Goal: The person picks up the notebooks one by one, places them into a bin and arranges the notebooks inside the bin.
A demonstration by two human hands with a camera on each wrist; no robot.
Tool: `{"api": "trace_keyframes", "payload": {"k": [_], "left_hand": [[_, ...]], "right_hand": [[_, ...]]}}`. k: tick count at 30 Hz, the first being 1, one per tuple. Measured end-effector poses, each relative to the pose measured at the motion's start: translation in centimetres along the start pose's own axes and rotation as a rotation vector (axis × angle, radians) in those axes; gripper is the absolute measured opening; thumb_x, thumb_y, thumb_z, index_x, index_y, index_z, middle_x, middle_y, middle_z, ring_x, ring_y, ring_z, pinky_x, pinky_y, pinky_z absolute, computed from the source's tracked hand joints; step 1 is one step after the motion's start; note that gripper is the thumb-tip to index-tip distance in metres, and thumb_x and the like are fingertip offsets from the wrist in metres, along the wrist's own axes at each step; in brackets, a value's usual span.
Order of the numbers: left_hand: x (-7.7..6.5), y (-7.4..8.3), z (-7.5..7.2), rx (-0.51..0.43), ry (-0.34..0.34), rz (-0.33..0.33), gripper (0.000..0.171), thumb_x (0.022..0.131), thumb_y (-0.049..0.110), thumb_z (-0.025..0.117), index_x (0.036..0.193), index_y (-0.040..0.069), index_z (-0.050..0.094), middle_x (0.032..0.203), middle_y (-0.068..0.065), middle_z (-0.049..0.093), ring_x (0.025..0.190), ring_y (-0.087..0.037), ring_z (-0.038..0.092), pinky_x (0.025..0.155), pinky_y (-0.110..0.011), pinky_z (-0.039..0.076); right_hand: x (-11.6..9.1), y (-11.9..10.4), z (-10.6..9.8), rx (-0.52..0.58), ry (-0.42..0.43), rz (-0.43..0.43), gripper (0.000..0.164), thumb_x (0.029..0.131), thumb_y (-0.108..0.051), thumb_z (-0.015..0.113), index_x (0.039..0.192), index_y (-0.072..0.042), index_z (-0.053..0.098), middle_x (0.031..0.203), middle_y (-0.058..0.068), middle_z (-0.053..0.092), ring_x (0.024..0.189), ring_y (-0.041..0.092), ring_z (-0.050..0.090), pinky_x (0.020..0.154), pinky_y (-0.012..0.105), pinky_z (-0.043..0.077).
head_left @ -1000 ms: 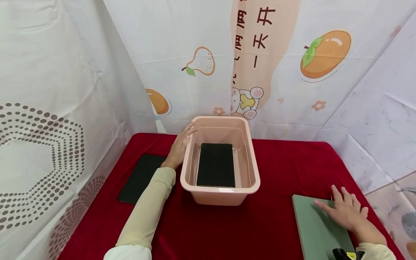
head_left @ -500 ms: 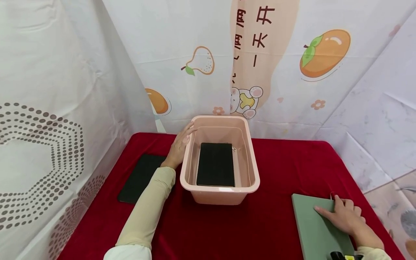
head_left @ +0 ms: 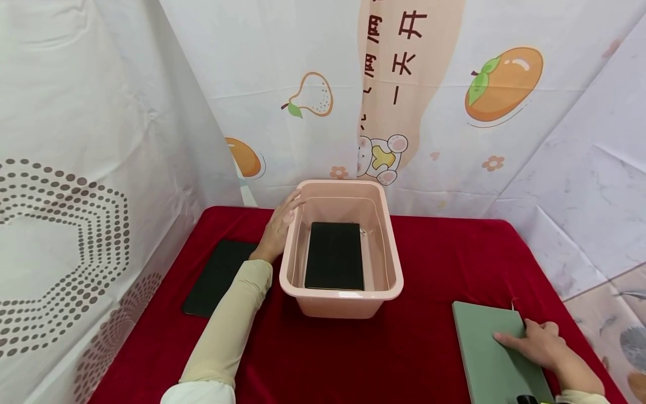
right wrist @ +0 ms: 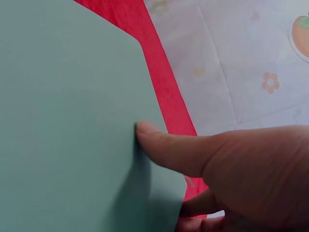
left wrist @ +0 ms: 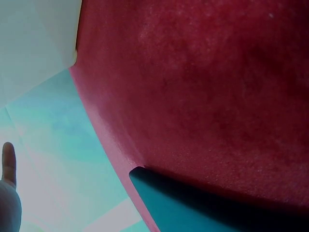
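My right hand (head_left: 542, 343) grips the right edge of a pale green notebook (head_left: 487, 350) at the lower right of the head view. In the right wrist view the thumb (right wrist: 169, 147) presses on the cover while the other fingers curl at the edge, partly hidden. A thin ribbon end shows at the notebook's far edge. My left hand (head_left: 276, 230) rests against the left rim of a pink plastic basin (head_left: 392, 258), fingers fairly straight. Inside the basin lies a black notebook (head_left: 334, 255).
A dark flat notebook (head_left: 218, 278) lies left of the basin, partly behind the left forearm; its corner also shows in the left wrist view. Red cloth (head_left: 404, 348) covers the table. Printed white curtains (head_left: 434, 157) hang close behind and on both sides.
My right hand has come down from spread fingers over the green notebook to gripping its right edge, fingers now curled there. The left hand and basin have stayed put.
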State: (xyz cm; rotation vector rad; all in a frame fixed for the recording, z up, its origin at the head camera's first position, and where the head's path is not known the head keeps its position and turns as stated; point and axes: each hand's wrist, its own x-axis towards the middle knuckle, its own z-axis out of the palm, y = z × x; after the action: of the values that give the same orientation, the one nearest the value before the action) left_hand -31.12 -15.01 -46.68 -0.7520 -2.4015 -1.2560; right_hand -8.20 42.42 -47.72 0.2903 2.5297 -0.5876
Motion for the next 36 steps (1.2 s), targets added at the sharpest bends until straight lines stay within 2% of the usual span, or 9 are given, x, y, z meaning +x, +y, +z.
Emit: {"api": "trace_keyframes", "payload": {"k": [4,8,13,19,22,26,28,33,36], "left_hand": [[0.0,0.1,0.0,-0.002,-0.005,-0.018,0.053,0.11,0.04,0.023,0.15,0.017,0.05,0.169,0.009,0.027,0.157,-0.021,0.025,0.124,-0.062,0.021],[0.0,0.4,-0.1,-0.015,-0.003,-0.031,0.053,0.11,0.041,0.023,0.15,0.019,0.05,0.169,0.011,0.027,0.156,-0.02,0.025,0.124,-0.062,0.021],[0.1,0.6,-0.2,-0.015,-0.003,-0.026,0.054,0.11,0.041,0.022,0.15,0.018,0.05,0.169,0.009,0.027,0.157,-0.02,0.025,0.124,-0.061,0.021],[0.0,0.4,-0.1,-0.008,-0.005,-0.015,0.053,0.111,0.039,0.022,0.15,0.017,0.05,0.17,0.007,0.027,0.158,-0.021,0.024,0.125,-0.062,0.016],[-0.1,0.4,-0.1,-0.004,-0.006,-0.009,0.052,0.111,0.037,0.022,0.149,0.016,0.05,0.17,0.007,0.026,0.157,-0.023,0.024,0.124,-0.062,0.018],[-0.2,0.5,-0.1,-0.006,-0.002,-0.006,0.052,0.111,0.035,0.022,0.149,0.014,0.051,0.17,0.008,0.026,0.157,-0.023,0.025,0.123,-0.061,0.022],[-0.2,0.5,-0.1,-0.011,0.001,-0.006,0.051,0.111,0.034,0.023,0.149,0.014,0.051,0.17,0.007,0.027,0.156,-0.024,0.026,0.123,-0.061,0.023],[-0.1,0.4,0.0,-0.014,0.007,0.005,0.05,0.111,0.032,0.023,0.148,0.013,0.052,0.169,0.006,0.028,0.156,-0.024,0.027,0.123,-0.061,0.022],[-0.1,0.4,0.0,-0.015,0.008,0.009,0.051,0.111,0.033,0.023,0.148,0.013,0.052,0.169,0.006,0.028,0.156,-0.024,0.026,0.123,-0.061,0.022]], "right_hand": [[-0.3,0.2,0.1,0.027,-0.027,-0.001,0.115,0.092,-0.062,0.062,0.134,0.036,0.019,0.118,0.053,0.035,0.11,0.057,0.031,0.085,0.053,0.052],[-0.3,0.2,0.2,0.001,-0.007,0.001,0.114,0.091,-0.062,0.064,0.133,0.035,0.022,0.121,0.054,0.041,0.108,0.058,0.043,0.083,0.053,0.054],[0.1,0.6,0.4,0.003,0.021,0.012,0.114,0.09,-0.062,0.066,0.132,0.035,0.023,0.124,0.054,0.045,0.1,0.052,0.061,0.08,0.051,0.058],[0.2,1.1,0.9,0.065,0.041,0.036,0.117,0.087,-0.063,0.07,0.131,0.034,0.022,0.117,0.051,0.047,0.094,0.045,0.061,0.076,0.049,0.058],[0.0,1.0,1.1,0.069,0.076,0.022,0.112,0.087,-0.06,0.071,0.127,0.034,0.026,0.109,0.047,0.052,0.09,0.039,0.062,0.074,0.047,0.058],[-0.3,0.9,1.3,0.084,0.127,-0.041,0.098,0.091,-0.05,0.072,0.122,0.033,0.032,0.101,0.038,0.059,0.086,0.029,0.064,0.068,0.039,0.056],[-0.5,0.9,1.4,0.098,0.123,-0.054,0.097,0.094,-0.049,0.069,0.123,0.034,0.028,0.103,0.038,0.058,0.087,0.028,0.064,0.068,0.037,0.055],[-0.8,0.8,1.7,0.132,0.087,-0.035,0.107,0.098,-0.054,0.061,0.131,0.033,0.008,0.114,0.047,0.05,0.095,0.036,0.062,0.072,0.038,0.054],[-0.9,0.8,1.9,0.153,0.102,-0.036,0.108,0.098,-0.056,0.06,0.133,0.031,0.006,0.115,0.047,0.049,0.095,0.036,0.063,0.07,0.038,0.054]]}}
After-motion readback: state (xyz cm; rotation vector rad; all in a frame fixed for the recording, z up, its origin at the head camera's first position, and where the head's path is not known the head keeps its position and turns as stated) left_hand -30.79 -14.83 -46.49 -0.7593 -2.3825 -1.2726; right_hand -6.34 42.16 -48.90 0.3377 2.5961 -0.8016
